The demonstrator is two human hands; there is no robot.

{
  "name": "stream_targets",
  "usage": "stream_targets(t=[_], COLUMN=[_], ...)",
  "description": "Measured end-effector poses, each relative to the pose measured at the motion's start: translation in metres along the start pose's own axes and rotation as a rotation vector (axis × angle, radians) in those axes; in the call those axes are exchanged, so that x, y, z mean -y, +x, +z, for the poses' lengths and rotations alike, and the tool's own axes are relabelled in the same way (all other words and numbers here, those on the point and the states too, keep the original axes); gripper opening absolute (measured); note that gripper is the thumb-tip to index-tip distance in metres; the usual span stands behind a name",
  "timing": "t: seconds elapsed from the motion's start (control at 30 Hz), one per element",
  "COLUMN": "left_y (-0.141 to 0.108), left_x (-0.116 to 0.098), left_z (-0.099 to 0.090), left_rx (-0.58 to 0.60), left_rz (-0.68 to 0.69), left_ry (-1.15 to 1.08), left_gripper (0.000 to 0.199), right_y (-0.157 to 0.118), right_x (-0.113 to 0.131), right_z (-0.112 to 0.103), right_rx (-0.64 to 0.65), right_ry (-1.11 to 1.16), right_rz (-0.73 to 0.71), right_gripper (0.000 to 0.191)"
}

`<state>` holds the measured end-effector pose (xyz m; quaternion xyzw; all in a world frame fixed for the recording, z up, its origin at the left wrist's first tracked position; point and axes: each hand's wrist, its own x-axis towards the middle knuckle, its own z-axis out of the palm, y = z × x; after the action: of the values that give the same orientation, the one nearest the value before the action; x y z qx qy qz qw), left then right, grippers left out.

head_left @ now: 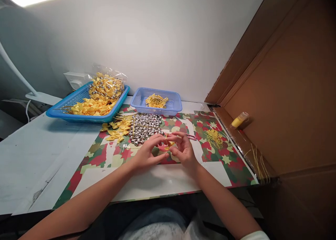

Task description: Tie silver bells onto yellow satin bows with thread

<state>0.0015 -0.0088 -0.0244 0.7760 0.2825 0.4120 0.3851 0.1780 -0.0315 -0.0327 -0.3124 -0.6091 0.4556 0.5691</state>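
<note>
Left hand [151, 152] near bells [145, 126]; blue basket [78, 118], lilac basket [157, 110] hold bows [94, 107].

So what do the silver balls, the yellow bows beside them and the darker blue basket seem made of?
Silver balls: probably metal or metal-coated plastic; mirror-bright glints.
Yellow bows: likely satin ribbon; soft sheen and folds.
Darker blue basket: apparently smooth, slightly glossy plastic; moulded-looking perforated walls.
</note>
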Motion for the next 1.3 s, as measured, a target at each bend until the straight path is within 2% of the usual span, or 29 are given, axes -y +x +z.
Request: stream_targets(t=[0.07,0.17,0.27,0.4,0.63,0.8,1.07,1.3], left_y=[0.0,0.001,0.001,0.001,-0.001,-0.001,-0.001,-0.001], left_x=[0.0,-0.002,-0.004,-0.009,-0.016,-0.017,-0.016,-0.015], left_z=[0.002,0.008,0.014,0.016,0.018,0.018,0.018,0.017], left_rx=[0.01,-0.027,-0.014,0.069,0.031,0.039,0.018,-0.001], left_rz=[-0.061,-0.248,-0.403,-0.497,-0.545,-0.508,-0.472,-0.531], left_ry=[-0.207,-0.493,-0.632,-0.714,-0.771,-0.805,-0.79,-0.754], left_gripper=[0.027,0.023,0.031,0.037,0.037,0.034,0.026,0.026], right_y=[0.001,0.004,0.006,0.006,0.004,0.005,0.006,0.006], right_x=[0.002,0.006,0.008,0.011,0.016,0.021,0.024,0.023], right_z=[-0.001,-0.005,-0.007,-0.007,-0.008,-0.007,-0.006,-0.006], right_rx=[-0.012,-0.017,0.012,0.048,0.071,0.074,0.086,0.104], right_ry=[0.188,0.375,0.48,0.519,0.578,0.553,0.573,0.46], right_rz=[0.132,0.258,0.333,0.391,0.415,0.432,0.374,0.351], right_gripper=[0.042,0.045,0.046,0.045,0.042,0.04,0.034,0.034])
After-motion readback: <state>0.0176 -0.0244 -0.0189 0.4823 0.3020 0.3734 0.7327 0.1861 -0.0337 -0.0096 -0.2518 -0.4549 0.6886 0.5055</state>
